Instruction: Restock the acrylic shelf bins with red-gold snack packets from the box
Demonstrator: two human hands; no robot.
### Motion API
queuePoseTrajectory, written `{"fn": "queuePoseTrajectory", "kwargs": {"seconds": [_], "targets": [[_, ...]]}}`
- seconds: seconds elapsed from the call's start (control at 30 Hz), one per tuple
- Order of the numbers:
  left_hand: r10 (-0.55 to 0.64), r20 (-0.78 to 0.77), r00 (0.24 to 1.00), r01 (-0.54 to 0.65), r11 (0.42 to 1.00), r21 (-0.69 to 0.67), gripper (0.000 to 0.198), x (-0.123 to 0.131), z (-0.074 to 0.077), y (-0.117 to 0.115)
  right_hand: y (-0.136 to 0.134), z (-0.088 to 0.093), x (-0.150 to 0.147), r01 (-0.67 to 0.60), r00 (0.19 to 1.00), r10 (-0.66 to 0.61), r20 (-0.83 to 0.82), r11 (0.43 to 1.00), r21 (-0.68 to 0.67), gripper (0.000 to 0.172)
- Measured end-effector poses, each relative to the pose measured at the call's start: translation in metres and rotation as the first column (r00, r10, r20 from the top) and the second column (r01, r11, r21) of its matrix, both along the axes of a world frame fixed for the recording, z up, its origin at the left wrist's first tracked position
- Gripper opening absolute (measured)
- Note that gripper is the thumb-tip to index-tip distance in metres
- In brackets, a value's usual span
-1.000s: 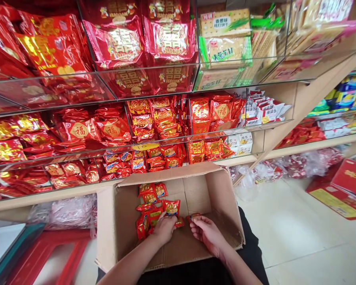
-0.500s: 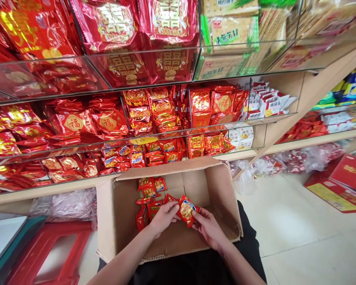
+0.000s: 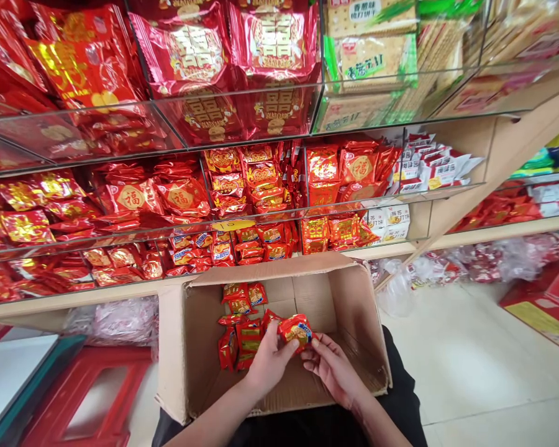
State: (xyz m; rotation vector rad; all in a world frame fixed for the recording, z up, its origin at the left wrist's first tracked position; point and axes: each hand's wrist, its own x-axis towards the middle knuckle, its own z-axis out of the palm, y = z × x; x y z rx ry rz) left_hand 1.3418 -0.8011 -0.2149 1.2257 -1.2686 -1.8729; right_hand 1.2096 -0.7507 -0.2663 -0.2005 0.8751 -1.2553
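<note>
A red snack packet [image 3: 296,329] with a gold and blue print is held between both hands over an open cardboard box [image 3: 361,298]. My left hand [image 3: 271,360] grips its left side, thumb on the front. At the packet's right edge, the thumb and fingertips of my right hand [image 3: 330,366] pinch it. Several more red packets [image 3: 248,341] lie in the left part of the box, some of them partly hidden behind my left hand. The box sits on my lap, tilted against the shelf front.
Shelves with clear dividers [image 3: 242,217] hold rows of red packets, green-edged crackers [image 3: 370,59] and white packets [image 3: 440,164]. A red plastic stool [image 3: 88,397] stands at lower left. Plastic bags [image 3: 121,320] lie under the shelf. A red carton [image 3: 547,304] rests on the tiled floor at right.
The packet has tipped flatter, and my left hand has shifted to grip it more fully, its thumb now across the front. The view has moved slightly, so the shelves appear further right.
</note>
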Motion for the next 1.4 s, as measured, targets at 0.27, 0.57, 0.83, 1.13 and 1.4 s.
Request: {"fn": "queuePoseTrajectory", "kwargs": {"seconds": [0.27, 0.57, 0.83, 1.13, 1.4], "targets": [[0.005, -0.015, 1.0, -0.01, 0.938, -0.345, 0.029, -0.007, 0.1, -0.078, -0.007, -0.008, -0.002, 0.003, 1.0, -0.004, 0.005, 0.978, 0.21, 0.022], [0.207, 0.064, 0.976, -0.215, 0.956, 0.199, 0.011, -0.039, 0.092, -0.189, -0.009, -0.009, -0.004, 0.033, 0.999, -0.034, 0.003, 0.976, 0.215, 0.023], [0.38, -0.018, 0.925, -0.37, 0.908, 0.196, 0.012, -0.071, 0.064, -0.246, -0.014, -0.007, -0.005, 0.025, 1.0, -0.023, -0.009, 0.974, 0.227, 0.026], [0.515, -0.213, 0.83, -0.465, 0.851, 0.246, 0.025, -0.092, 0.051, -0.276, -0.018, -0.009, -0.007, -0.001, 1.0, 0.003, -0.01, 0.972, 0.235, 0.027], [0.537, -0.258, 0.803, -0.488, 0.841, 0.232, 0.025, -0.097, 0.049, -0.28, -0.021, -0.01, -0.009, -0.011, 1.0, 0.014, -0.008, 0.97, 0.243, 0.028]]}}
